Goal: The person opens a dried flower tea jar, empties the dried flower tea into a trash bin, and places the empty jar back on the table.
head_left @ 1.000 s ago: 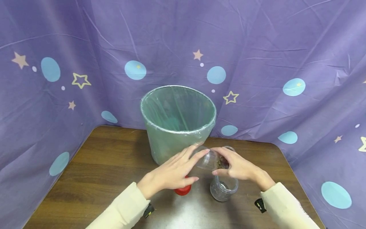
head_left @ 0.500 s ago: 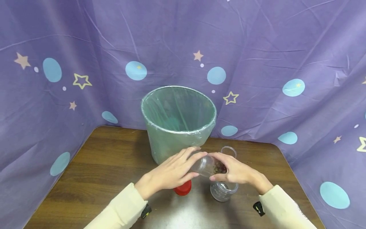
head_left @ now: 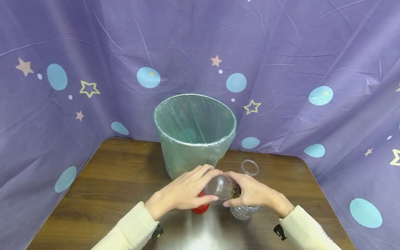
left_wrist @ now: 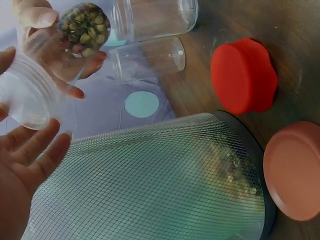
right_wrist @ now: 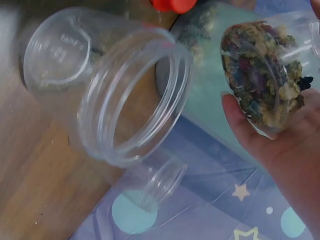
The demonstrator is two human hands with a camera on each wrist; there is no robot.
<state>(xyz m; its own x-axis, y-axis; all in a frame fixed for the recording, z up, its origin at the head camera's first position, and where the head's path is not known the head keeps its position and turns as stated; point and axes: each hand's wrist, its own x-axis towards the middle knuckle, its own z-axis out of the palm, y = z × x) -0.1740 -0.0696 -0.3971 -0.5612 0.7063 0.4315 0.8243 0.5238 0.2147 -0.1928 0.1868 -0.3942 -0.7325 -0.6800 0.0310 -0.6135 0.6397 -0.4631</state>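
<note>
A clear plastic jar lies tilted on its side between my hands, above the table. Dried flower buds are gathered at its base, toward the right. My right hand grips that base end between thumb and fingers. Around the threaded neck end, my left hand holds with thumb below and fingers above. Under the right hand stands an open clear jar, partly hidden in the head view. A red lid sits on the table below the left hand.
A mesh bin lined with a green bag stands behind the hands. Farther back at the right is a smaller clear jar. The left wrist view also shows an orange-brown lid beside the bin's base. A purple curtain hangs behind the table.
Both hands have come down and toward me with the held jar. The smaller jar behind is now uncovered, while the open jar is more covered by the right hand.
</note>
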